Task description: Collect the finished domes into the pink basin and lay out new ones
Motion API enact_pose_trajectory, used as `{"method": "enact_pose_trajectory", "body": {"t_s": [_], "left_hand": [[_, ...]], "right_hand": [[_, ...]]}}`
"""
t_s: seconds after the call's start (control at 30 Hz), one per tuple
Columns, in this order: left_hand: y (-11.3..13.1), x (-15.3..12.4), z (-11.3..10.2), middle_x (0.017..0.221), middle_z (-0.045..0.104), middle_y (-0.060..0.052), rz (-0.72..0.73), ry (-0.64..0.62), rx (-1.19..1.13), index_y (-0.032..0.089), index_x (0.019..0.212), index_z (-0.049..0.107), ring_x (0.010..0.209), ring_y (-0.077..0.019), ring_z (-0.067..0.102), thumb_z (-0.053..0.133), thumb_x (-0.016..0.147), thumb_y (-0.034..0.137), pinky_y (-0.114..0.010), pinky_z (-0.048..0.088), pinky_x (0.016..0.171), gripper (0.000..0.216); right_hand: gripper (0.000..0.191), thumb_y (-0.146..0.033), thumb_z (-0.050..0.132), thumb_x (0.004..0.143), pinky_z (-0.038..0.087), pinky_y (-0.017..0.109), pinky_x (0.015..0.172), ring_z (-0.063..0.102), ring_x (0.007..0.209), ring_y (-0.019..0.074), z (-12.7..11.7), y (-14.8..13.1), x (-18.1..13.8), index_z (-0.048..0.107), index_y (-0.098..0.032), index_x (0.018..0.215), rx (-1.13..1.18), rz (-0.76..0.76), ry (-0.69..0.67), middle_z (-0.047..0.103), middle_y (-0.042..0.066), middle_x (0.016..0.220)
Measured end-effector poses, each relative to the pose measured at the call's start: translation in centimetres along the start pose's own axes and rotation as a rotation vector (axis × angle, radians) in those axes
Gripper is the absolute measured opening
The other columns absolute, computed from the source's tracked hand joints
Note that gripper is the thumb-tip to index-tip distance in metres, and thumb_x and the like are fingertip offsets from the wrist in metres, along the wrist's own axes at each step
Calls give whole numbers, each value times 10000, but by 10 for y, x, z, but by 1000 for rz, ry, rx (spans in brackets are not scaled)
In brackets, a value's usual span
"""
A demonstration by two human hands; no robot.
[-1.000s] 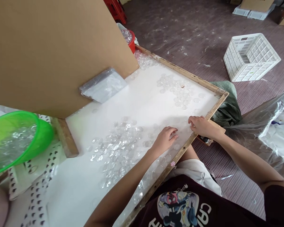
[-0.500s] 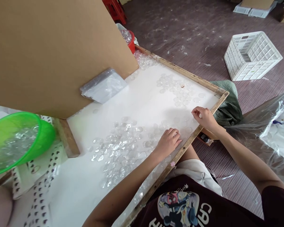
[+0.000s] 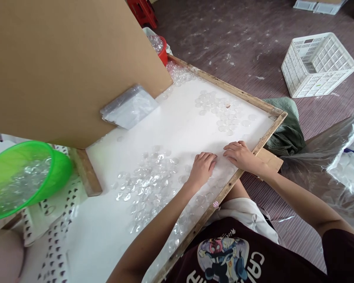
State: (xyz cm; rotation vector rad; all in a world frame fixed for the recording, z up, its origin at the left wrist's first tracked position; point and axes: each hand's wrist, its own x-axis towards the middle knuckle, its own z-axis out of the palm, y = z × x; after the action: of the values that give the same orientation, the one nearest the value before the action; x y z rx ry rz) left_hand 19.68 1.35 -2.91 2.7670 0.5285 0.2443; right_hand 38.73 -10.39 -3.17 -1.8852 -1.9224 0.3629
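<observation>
The left hand [image 3: 204, 167] and right hand [image 3: 238, 155], both loosely curled, are close together at the surface [image 3: 177, 127]; I cannot tell whether either holds anything. Clear discs [image 3: 153, 182] spread left.

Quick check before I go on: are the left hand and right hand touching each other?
Apart. The head view shows a narrow strip of white tabletop between the fingertips of the left hand and right hand.

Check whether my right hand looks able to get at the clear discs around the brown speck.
Probably yes: your right hand is close to those clear discs, with flat white tabletop between and no barrier showing; the wooden rail runs beyond them.
</observation>
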Motion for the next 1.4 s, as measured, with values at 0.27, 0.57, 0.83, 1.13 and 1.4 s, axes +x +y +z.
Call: {"method": "enact_pose_trajectory", "body": {"t_s": [0.27,0.57,0.83,1.13,1.4], "left_hand": [[-1,1,-1,1026,722,-64,-10,31,-17,221,1114,647,998,-250,604,469,980,172,-410,440,860,228],[4,-1,-6,953,722,-37,-71,0,-198,219,1052,666,933,-220,635,494,948,163,-404,487,901,208],[1,-7,-9,1065,635,-64,-60,-13,-139,205,1098,652,1041,-236,594,547,925,152,-401,496,946,209],[13,-14,-11,1048,619,-62,10,-48,-79,212,1101,626,1032,-243,576,544,952,181,-419,479,934,174],[33,-5,-4,1135,612,-69,180,-223,-96,202,1168,595,1083,-255,555,645,912,238,-423,465,957,263]], "right_hand": [[237,-133,490,959,278,433,1007,539,1115,270,-2,-4,-5,681,-187,1089,12,17,65,669,109,1185],[296,-139,459,982,285,424,992,531,1092,264,1,-10,-5,716,-220,1107,-17,-35,60,663,104,1166],[263,-164,497,983,289,438,998,542,1096,266,0,-10,-5,722,-220,1106,-5,-66,38,676,99,1155],[175,-178,577,945,309,413,974,566,1071,253,3,-21,-8,702,-187,1068,69,-91,33,684,102,1105],[167,-174,541,948,372,425,931,625,982,258,-15,14,-15,689,-217,1013,160,79,299,709,73,1037]]}}
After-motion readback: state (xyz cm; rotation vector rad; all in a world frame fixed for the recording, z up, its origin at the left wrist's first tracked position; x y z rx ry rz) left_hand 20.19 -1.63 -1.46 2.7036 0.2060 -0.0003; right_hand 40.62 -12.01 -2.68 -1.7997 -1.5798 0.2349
